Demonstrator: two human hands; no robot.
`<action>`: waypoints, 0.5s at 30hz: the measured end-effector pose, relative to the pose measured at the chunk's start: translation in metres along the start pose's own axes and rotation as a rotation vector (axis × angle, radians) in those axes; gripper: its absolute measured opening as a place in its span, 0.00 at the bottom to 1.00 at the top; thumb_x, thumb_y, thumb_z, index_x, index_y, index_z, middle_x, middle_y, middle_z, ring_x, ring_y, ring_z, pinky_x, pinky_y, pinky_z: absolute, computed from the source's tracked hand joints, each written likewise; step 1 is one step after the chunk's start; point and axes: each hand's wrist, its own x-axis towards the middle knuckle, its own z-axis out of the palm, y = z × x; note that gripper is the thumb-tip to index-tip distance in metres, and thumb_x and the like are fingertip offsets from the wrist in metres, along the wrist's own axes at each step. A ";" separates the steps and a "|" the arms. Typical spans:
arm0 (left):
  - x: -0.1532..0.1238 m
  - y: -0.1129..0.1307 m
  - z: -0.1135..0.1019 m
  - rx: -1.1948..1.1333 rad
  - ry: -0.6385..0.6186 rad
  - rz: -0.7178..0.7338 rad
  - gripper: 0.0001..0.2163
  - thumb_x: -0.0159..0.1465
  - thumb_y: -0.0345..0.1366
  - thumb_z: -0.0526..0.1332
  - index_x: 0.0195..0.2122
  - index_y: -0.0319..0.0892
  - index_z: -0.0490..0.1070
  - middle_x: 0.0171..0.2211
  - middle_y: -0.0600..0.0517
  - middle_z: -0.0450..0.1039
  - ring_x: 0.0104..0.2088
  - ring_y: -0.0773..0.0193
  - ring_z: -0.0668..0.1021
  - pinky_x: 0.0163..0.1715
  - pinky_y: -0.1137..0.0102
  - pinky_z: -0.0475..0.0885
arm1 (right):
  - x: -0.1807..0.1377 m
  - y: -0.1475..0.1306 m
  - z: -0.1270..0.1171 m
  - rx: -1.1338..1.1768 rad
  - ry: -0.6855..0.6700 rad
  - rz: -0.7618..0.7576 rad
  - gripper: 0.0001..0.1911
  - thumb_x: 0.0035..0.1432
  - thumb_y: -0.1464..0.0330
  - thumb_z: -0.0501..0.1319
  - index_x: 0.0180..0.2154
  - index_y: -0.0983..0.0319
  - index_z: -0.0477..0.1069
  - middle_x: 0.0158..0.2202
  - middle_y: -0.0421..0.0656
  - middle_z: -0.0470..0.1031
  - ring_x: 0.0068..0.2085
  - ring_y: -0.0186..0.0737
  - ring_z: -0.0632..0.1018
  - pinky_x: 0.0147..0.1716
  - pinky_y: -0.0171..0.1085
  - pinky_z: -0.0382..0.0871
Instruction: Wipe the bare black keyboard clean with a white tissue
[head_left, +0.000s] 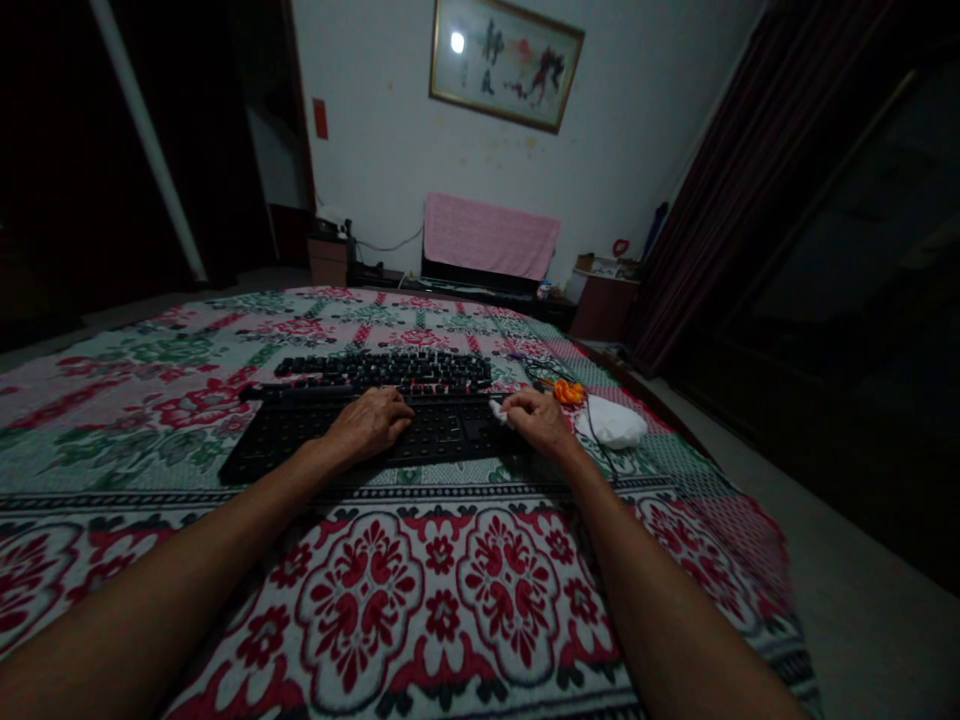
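A black keyboard base (442,435) with its keycaps off lies on a floral bedspread (420,590). Behind it sits a row of loose black keycaps (390,368). My left hand (369,422) rests on the top edge of the base, fingers curled down on it. My right hand (536,418) is at the base's right end, fingers pinched on a small white wipe (498,408) pressed against the frame.
A white crumpled cloth (611,422) and an orange object (568,392) lie right of the keyboard, with a dark cable (541,370) nearby. The bed's right edge (720,470) drops to the floor. A pink-covered unit (489,238) stands against the far wall.
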 end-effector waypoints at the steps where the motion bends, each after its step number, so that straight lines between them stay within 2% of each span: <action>1: 0.000 0.000 0.000 0.003 -0.001 0.001 0.15 0.61 0.38 0.50 0.40 0.45 0.75 0.40 0.49 0.70 0.41 0.60 0.71 0.43 0.68 0.67 | -0.001 0.000 0.001 -0.019 -0.034 0.004 0.08 0.44 0.73 0.55 0.23 0.63 0.74 0.25 0.40 0.72 0.29 0.33 0.71 0.33 0.32 0.63; 5: 0.000 0.000 0.000 0.002 -0.009 0.008 0.15 0.61 0.38 0.50 0.41 0.45 0.75 0.41 0.49 0.70 0.40 0.61 0.71 0.43 0.68 0.67 | -0.009 -0.008 0.009 -0.110 -0.182 -0.079 0.09 0.45 0.72 0.57 0.29 0.62 0.76 0.29 0.41 0.72 0.30 0.33 0.71 0.32 0.31 0.63; 9: 0.001 -0.001 0.001 0.004 -0.012 0.007 0.15 0.61 0.38 0.50 0.41 0.46 0.75 0.41 0.49 0.70 0.41 0.61 0.72 0.43 0.68 0.67 | -0.013 -0.017 0.015 -0.290 -0.217 -0.215 0.10 0.46 0.72 0.57 0.30 0.63 0.75 0.29 0.42 0.71 0.31 0.33 0.71 0.33 0.31 0.61; 12: 0.001 -0.001 0.001 -0.010 -0.011 0.012 0.15 0.61 0.38 0.50 0.40 0.45 0.75 0.40 0.49 0.70 0.40 0.61 0.72 0.43 0.68 0.67 | -0.013 -0.021 0.014 -0.383 -0.246 -0.167 0.09 0.46 0.72 0.56 0.26 0.63 0.75 0.28 0.42 0.72 0.29 0.33 0.70 0.30 0.31 0.60; 15: 0.000 -0.001 0.000 -0.015 -0.001 0.016 0.15 0.61 0.38 0.50 0.40 0.45 0.75 0.40 0.49 0.70 0.40 0.61 0.71 0.43 0.67 0.66 | -0.012 -0.023 0.010 -0.372 -0.313 -0.095 0.09 0.46 0.71 0.56 0.26 0.64 0.75 0.27 0.42 0.74 0.28 0.33 0.70 0.28 0.30 0.59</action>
